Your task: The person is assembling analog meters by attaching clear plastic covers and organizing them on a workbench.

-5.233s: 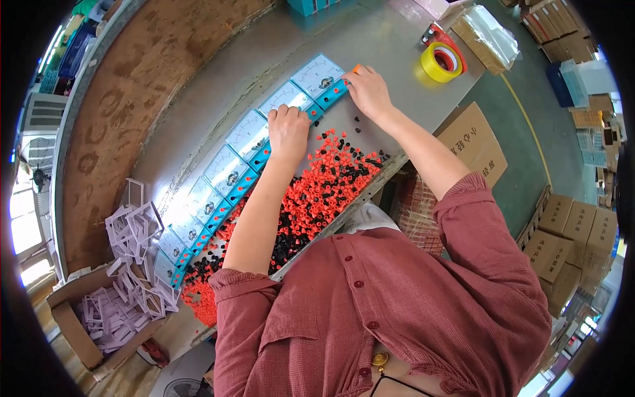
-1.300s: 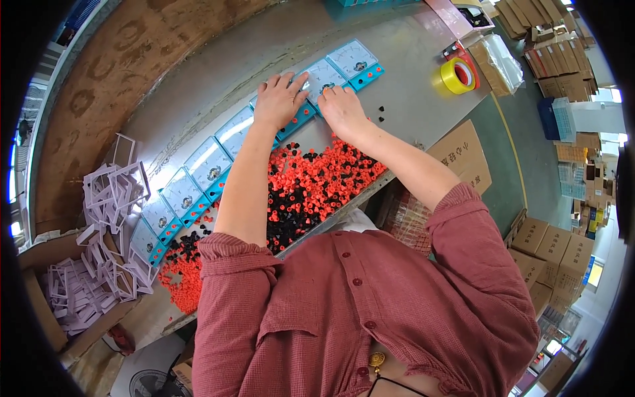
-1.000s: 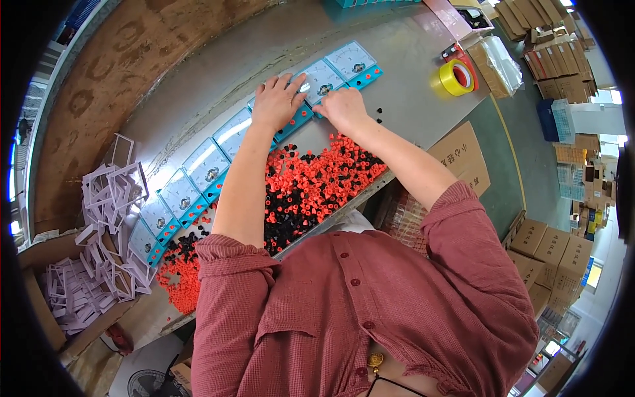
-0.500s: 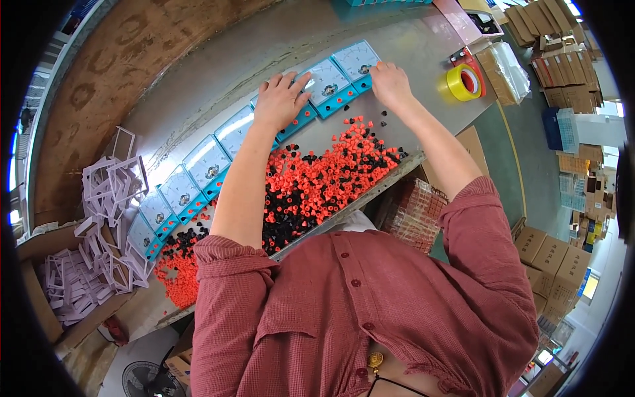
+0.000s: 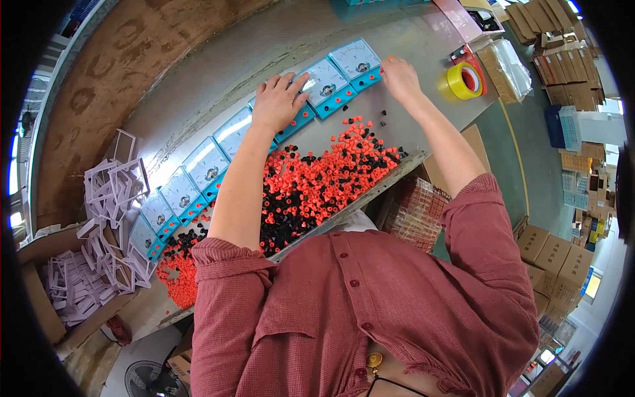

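The left hand [image 5: 276,106] rests on a row of blue meters [image 5: 236,131] on the worktop [image 5: 258,46], its grip spread and empty. The right hand [image 5: 401,79] curls at the row's right end; whether its grip holds anything is unclear. Red and black caps [image 5: 331,177] lie alongside.

My meters [image 5: 324,74] have glossy, clear plastic faces on smooth blue plastic, and the small caps [image 5: 324,178] look plastic too. The table [image 5: 397,43] is smooth, shiny grey metal; the board [image 5: 132,66] beside it, rough, stained wood. My shirt [image 5: 397,291] is matt, textured cloth.
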### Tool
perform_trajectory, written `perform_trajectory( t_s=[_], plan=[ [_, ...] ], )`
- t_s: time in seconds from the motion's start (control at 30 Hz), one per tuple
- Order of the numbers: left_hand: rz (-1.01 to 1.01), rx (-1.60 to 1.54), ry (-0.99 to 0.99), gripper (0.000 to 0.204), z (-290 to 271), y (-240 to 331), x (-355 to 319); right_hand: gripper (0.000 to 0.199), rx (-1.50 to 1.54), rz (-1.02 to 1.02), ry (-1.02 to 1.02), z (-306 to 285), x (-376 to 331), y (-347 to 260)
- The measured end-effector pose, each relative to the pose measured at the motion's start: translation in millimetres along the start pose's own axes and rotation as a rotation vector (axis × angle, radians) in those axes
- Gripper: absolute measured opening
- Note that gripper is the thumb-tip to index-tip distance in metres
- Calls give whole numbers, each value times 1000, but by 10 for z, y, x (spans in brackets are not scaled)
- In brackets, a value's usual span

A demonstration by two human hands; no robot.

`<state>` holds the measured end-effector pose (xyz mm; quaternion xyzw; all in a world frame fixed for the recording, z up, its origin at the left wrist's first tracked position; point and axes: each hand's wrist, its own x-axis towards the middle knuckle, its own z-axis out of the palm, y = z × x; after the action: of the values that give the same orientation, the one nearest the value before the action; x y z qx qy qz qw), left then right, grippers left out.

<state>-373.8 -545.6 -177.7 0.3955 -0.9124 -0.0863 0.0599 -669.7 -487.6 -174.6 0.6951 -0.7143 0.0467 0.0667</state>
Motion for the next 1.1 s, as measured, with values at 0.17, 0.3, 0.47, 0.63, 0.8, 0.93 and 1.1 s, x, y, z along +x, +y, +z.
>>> perform_trajectory(
  t_s=[0.17,0.3,0.47,0.63,0.8,0.93,1.1],
  plan=[
    [4,-9,1,45,12,-19,-20,14,-120,-12,-101,-50,49,-104],
    [-7,-13,-1,45,-3,-11,-31,17,-78,-26,115,-75,15,-153],
    [-1,-23,-4,45,0,6,-24,23,-146,-85,97,52,63,-76],
    [-3,-54,-8,46,19,-54,-32,28,-60,85,-85,-183,75,-189],
    [38,0,251,47,-53,-294,-240,40,825,547,266,-166,-238,-312],
    [15,54,119,44,-83,-465,-656,56,1345,813,274,-160,-485,-965],
    [21,-63,170,41,-42,-427,-643,79,1654,685,12,-231,-724,-2127]
  ],
)
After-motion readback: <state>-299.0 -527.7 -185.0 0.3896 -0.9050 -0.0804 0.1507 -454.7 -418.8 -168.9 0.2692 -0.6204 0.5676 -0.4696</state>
